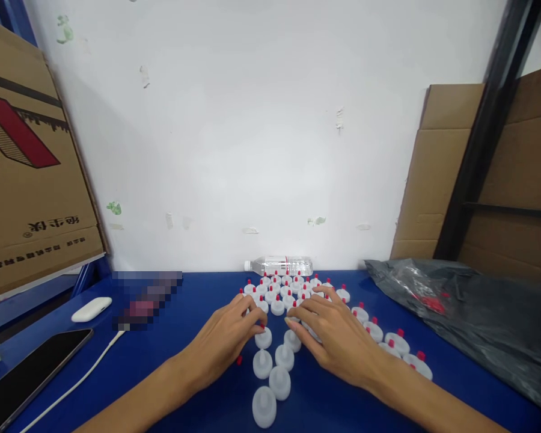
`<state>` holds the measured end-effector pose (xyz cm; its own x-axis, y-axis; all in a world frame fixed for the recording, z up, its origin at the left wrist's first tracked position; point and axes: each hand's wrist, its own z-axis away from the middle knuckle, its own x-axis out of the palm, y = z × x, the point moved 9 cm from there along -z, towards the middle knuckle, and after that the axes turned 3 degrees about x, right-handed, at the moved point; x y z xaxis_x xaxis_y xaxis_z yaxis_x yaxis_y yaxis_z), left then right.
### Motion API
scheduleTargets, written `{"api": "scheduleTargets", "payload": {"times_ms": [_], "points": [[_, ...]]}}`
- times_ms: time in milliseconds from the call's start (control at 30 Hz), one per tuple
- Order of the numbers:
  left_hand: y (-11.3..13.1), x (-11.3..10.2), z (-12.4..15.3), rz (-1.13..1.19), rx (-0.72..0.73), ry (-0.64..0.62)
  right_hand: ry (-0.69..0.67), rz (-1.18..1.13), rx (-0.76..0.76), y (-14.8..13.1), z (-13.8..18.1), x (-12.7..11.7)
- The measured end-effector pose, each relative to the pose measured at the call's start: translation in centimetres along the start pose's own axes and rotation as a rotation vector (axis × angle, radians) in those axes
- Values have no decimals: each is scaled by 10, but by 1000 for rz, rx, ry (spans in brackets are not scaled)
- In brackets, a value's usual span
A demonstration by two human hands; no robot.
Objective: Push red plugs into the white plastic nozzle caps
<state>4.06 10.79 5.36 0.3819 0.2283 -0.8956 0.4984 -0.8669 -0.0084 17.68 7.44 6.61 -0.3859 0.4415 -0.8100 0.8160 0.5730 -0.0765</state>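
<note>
Small round white plastic containers with nozzles stand in loose rows on the blue table [202,294]; many carry red caps. My left hand [228,331] is closed, its thumb and fingertips at a red cap [262,328] on top of one container [263,340]. My right hand [327,328] reaches over the capped group, its thumb and forefinger pressed close together just above an uncapped container [292,341]; anything between them is hidden. Several uncapped containers [264,407] stand nearer to me. A loose red cap [239,360] lies under my left wrist.
A clear water bottle [282,265] lies by the wall. At the right, a clear bag of red caps [430,302] rests on grey plastic sheeting [487,325]. A phone [36,373], white earbud case [91,309] and cable [85,376] lie left. Cardboard [31,198] stands at the left edge.
</note>
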Motion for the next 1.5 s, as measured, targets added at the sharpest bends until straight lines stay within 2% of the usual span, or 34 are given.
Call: {"api": "scheduleTargets", "payload": {"times_ms": [100, 267, 400, 500, 667, 767, 867, 1100, 1233, 1300, 1400, 1500], "points": [[2, -11, 0, 30, 33, 131, 49, -33, -18, -4, 2, -7], [24, -38, 8, 123, 137, 407, 62, -141, -57, -19, 6, -12], [38, -52, 14, 81, 187, 514, 186, -221, -147, -38, 8, -24], [41, -51, 14, 49, 196, 480, 259, -206, -195, -46, 9, -30], [41, -36, 9, -49, 182, 292, 224, -146, -246, -52, 9, -29], [45, -30, 8, -3, 203, 191, 235, -95, -284, -56, 10, -29], [44, -29, 5, 114, 163, 129, 260, -27, -309, -59, 10, -31], [30, -21, 2, 454, -73, 101, 314, 84, -330, -64, 9, -35], [12, -2, 7, 837, -318, 77, 345, 128, -330, -60, 11, -37], [-3, 1, 11, 980, -420, 131, 374, 146, -319, -51, 11, -41], [-25, -12, 15, 850, -467, 235, 369, 126, -247, -32, 7, -44], [-33, -23, 12, 488, -414, 208, 325, 43, -168, -20, 2, -40]]}}
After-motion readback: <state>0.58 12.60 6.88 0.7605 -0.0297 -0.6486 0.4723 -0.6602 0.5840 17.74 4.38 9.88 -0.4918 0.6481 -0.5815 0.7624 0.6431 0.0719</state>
